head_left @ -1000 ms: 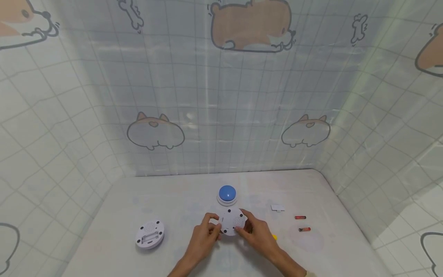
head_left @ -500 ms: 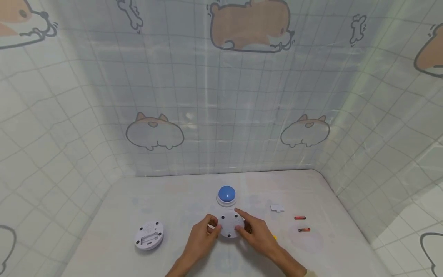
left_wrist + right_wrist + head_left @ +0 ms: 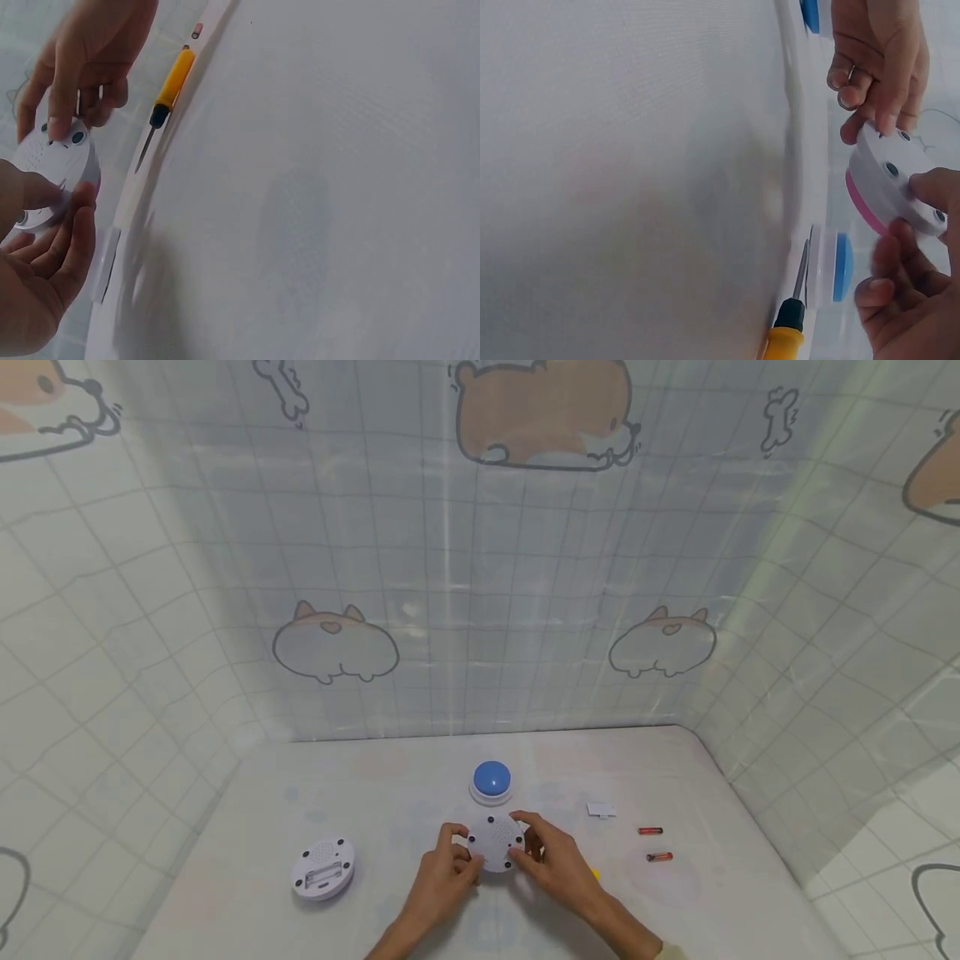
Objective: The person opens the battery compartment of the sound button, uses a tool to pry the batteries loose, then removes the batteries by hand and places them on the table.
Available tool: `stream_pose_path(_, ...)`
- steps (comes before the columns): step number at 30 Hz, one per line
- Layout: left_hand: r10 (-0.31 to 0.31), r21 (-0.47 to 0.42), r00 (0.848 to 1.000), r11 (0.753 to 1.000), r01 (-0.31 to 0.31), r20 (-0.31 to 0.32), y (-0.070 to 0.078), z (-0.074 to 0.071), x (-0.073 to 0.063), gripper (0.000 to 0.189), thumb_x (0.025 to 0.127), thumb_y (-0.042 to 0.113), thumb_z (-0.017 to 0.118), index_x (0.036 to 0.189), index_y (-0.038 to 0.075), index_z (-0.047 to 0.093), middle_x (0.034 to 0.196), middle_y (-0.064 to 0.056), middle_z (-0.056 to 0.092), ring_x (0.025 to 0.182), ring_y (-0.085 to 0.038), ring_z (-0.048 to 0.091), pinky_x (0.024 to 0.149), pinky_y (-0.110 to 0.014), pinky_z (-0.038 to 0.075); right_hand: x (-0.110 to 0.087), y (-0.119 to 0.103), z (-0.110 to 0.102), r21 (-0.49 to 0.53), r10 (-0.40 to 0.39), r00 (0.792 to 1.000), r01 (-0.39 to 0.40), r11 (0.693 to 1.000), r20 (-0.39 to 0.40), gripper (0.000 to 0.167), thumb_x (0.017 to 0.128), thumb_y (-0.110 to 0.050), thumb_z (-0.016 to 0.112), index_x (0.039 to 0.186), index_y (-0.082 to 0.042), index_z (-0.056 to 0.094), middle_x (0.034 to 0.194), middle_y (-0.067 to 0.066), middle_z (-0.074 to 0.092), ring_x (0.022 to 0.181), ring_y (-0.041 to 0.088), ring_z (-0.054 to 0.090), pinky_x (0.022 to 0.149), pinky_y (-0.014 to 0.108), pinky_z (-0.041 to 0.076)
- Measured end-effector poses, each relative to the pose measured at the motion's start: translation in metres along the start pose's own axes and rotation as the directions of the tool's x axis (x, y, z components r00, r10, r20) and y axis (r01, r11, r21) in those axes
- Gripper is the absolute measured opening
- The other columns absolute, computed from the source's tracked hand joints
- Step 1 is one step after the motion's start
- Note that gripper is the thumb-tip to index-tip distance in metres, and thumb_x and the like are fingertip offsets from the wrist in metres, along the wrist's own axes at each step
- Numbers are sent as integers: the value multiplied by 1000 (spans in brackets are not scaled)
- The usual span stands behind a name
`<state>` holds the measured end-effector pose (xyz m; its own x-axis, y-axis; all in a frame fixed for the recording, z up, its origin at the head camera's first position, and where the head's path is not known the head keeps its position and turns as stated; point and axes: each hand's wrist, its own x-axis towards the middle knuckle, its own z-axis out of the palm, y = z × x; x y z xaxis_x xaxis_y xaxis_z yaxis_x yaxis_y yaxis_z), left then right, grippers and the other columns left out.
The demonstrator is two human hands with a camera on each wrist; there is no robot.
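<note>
Both hands hold a round white push button (image 3: 495,843) upside down, its underside with black rubber feet and speaker holes facing up. Its pink cap (image 3: 864,204) shows beneath it in the right wrist view. My left hand (image 3: 444,872) grips the left edge, thumb on the underside and fingers curled at the side. My right hand (image 3: 553,862) holds the right edge, its thumb pressing on the underside and index finger at the far rim. Beside the right forearm lies a screwdriver with a yellow handle (image 3: 175,79), mostly hidden in the head view.
A blue-capped push button (image 3: 492,779) stands just beyond the hands. To the left lies another white button (image 3: 324,870), upside down with its battery bay uncovered. On the right are a small white cover (image 3: 601,810) and two red-and-black batteries (image 3: 650,831) on the white table (image 3: 397,793).
The held button has turned between both hands, so its rubber feet sit at different places around the rim. It has shifted slightly left. The things on the table stay put.
</note>
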<state>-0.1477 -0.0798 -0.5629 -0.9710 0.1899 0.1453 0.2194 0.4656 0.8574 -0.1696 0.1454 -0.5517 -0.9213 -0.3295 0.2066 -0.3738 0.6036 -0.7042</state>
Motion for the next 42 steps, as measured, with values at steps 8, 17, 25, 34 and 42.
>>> stream_pose_path(8,-73,16,992,997,72,99,4,-3,-1,36,102,26,59,126,10,36,69,7,70,61,-8,64,67,-23,44,0,1,1,-62,49,994,-43,997,96,62,97,-38,67,153,-39,40,83,-14,56,69,3,52,62,22,45)
stream_pose_path(17,-41,107,999,993,40,10,-5,-6,4,30,97,33,67,112,11,53,90,5,67,68,0,63,65,-24,47,1,0,0,7,16,1000,-16,1000,23,46,96,-26,71,136,-19,52,85,-10,56,74,5,53,64,22,46)
stream_pose_path(25,-21,77,1000,997,20,13,-6,-5,1,41,91,25,75,121,12,49,82,6,68,68,-1,63,63,-23,49,3,1,1,-35,3,1000,-2,999,18,47,95,-29,71,140,-25,56,89,-12,55,77,5,52,66,21,46)
stream_pose_path(34,-12,113,998,994,5,63,-8,-4,0,52,94,24,72,134,11,43,76,9,67,61,1,60,61,-22,47,4,-1,1,-83,92,976,-76,994,197,66,95,-41,69,153,-39,39,77,-10,55,66,5,50,58,24,42)
stream_pose_path(42,-42,334,996,942,15,75,-7,-4,0,64,85,33,80,135,12,46,71,11,61,56,-2,50,55,-24,40,3,0,5,-81,116,960,-98,992,256,67,95,-36,70,155,-31,40,75,-10,54,64,5,49,57,22,42)
